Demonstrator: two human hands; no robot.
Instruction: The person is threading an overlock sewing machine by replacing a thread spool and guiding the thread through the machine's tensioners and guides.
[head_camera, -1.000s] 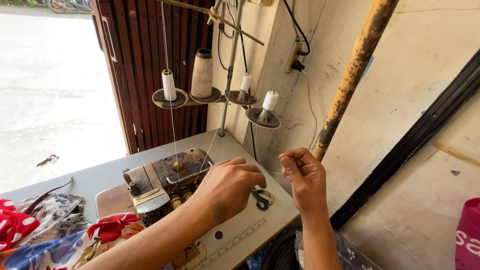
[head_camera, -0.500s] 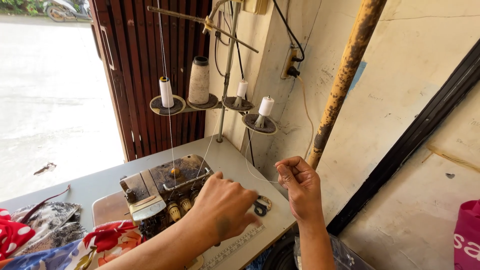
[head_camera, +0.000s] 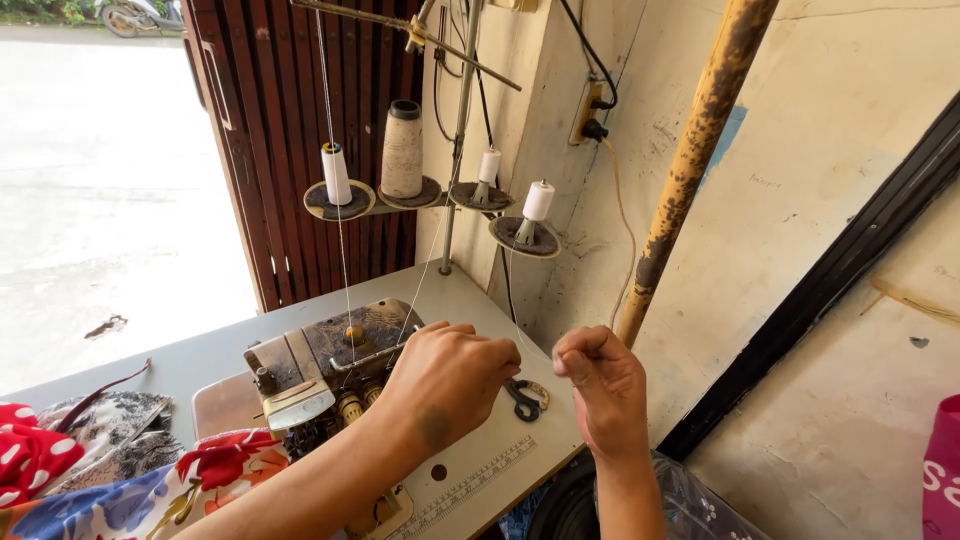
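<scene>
My left hand (head_camera: 450, 378) hovers over the right end of a worn overlock sewing machine (head_camera: 320, 365), fingers curled and pinching a thin white thread. My right hand (head_camera: 600, 385) is closed beside it, pinching the same thread, which runs up towards the white thread cone (head_camera: 537, 203) on the stand. Small dark scissors (head_camera: 525, 398) lie on the table between the two hands. Three more cones sit on the thread stand (head_camera: 450, 195): a small white one (head_camera: 335, 175), a large beige one (head_camera: 403, 150) and another small white one (head_camera: 489, 168).
The grey sewing table (head_camera: 200, 350) has a ruler strip (head_camera: 475, 480) along its front edge. Patterned fabrics (head_camera: 110, 470) pile up at the left. A rusty yellow pipe (head_camera: 690, 170) leans against the wall, near a plugged wall socket (head_camera: 592, 112). A dark red folding door (head_camera: 270, 130) opens onto a bright street.
Both hands have come closer together and lower over the table. The right hand has closed from a raised pinch into a tighter fist on the thread.
</scene>
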